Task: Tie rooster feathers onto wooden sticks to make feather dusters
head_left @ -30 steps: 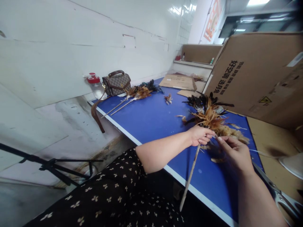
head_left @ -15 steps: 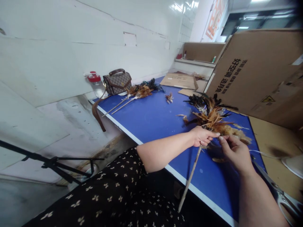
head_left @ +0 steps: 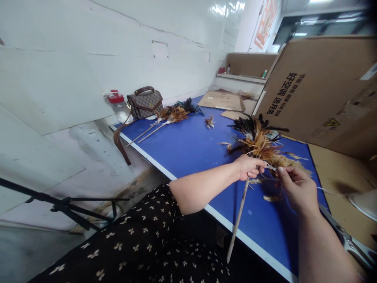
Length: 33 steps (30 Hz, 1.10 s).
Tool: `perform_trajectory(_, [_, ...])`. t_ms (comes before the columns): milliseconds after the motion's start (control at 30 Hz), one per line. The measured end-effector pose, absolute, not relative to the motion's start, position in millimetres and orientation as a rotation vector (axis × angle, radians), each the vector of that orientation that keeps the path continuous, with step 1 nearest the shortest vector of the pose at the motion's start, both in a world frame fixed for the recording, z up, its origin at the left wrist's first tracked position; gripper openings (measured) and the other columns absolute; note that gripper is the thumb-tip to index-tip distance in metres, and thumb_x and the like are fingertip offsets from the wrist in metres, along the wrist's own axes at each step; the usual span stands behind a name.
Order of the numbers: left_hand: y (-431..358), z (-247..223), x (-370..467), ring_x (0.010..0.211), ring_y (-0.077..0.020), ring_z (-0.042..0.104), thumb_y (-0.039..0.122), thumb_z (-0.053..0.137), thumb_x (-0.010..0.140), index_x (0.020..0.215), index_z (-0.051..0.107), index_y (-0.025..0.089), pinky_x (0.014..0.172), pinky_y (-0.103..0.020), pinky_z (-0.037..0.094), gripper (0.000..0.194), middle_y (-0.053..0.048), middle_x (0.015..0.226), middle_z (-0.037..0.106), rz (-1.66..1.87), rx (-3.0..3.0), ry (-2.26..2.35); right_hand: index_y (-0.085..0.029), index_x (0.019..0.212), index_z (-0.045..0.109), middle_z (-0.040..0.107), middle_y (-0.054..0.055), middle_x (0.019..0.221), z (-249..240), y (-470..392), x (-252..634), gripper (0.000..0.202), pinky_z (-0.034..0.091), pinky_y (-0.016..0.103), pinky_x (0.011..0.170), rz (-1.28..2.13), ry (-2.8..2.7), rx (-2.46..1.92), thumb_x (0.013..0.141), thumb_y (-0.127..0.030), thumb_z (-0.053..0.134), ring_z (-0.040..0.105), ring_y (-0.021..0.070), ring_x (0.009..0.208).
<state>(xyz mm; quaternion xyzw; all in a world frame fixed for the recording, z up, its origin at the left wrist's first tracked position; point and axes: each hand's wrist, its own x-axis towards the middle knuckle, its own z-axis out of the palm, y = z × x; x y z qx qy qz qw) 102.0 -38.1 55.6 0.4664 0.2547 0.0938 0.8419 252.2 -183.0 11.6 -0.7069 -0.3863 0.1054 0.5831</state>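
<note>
My left hand (head_left: 249, 166) is closed around the upper stick of a feather duster (head_left: 256, 139), whose black, brown and tan feathers fan out beyond it. The bare wooden stick (head_left: 240, 216) slants down past the table's front edge. Pinched in my right hand (head_left: 297, 186) is a white string (head_left: 270, 167), stretched short between both hands. The string also trails off right toward a white spool-like object (head_left: 365, 204). Loose tan feathers (head_left: 272, 198) lie below my hands. Beside my right forearm are metal scissors (head_left: 347, 241), partly hidden by it.
On the blue table (head_left: 182, 145), two more feather dusters (head_left: 173, 116) lie at the back left beside a brown handbag (head_left: 144, 104) and a red-lidded bottle (head_left: 118, 106). A small feather clump (head_left: 209, 122) lies mid-table. A large cardboard box (head_left: 321, 86) stands at right; flat cardboard (head_left: 222, 100) lies behind.
My right hand has drawn slightly right, away from my left, and white string now shows between them. The stick's lower end has shifted slightly right.
</note>
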Motion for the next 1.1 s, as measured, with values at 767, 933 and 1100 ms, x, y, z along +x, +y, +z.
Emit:
perform_trajectory(767, [-35, 50, 102, 0.042, -0.001, 0.023, 0.019, 0.073, 0.105, 0.072, 0.057, 0.017, 0.038, -0.017, 0.011, 0.037, 0.007, 0.066, 0.046, 0.149, 0.924, 0.425, -0.022, 0.104, 0.077, 0.076, 0.004, 0.085, 11, -182, 253, 0.068, 0.054, 0.031, 0.057, 0.255, -0.845, -1.504, 0.076, -0.08, 0.097, 0.064, 0.0173, 0.061])
perform_trajectory(933, [-33, 54, 98, 0.043, -0.0006, 0.023, 0.02, 0.074, 0.106, 0.074, 0.058, 0.016, 0.04, -0.018, 0.012, 0.036, 0.007, 0.068, 0.045, 0.193, 0.9, 0.414, -0.019, 0.111, 0.086, 0.079, 0.007, 0.087, 18, -187, 260, 0.072, 0.054, 0.031, 0.058, 0.28, -0.893, -1.574, 0.069, -0.075, 0.102, 0.065, 0.0176, 0.062])
perform_trajectory(1100, [-31, 59, 96, 0.044, -0.0004, 0.023, 0.018, 0.071, 0.108, 0.076, 0.059, 0.016, 0.04, -0.017, 0.012, 0.034, 0.007, 0.069, 0.045, 0.211, 0.872, 0.415, -0.019, 0.099, 0.086, 0.074, 0.004, 0.072, 18, -189, 262, 0.061, 0.045, 0.028, 0.053, 0.24, -0.893, -1.621, 0.073, -0.073, 0.101, 0.06, 0.0168, 0.059])
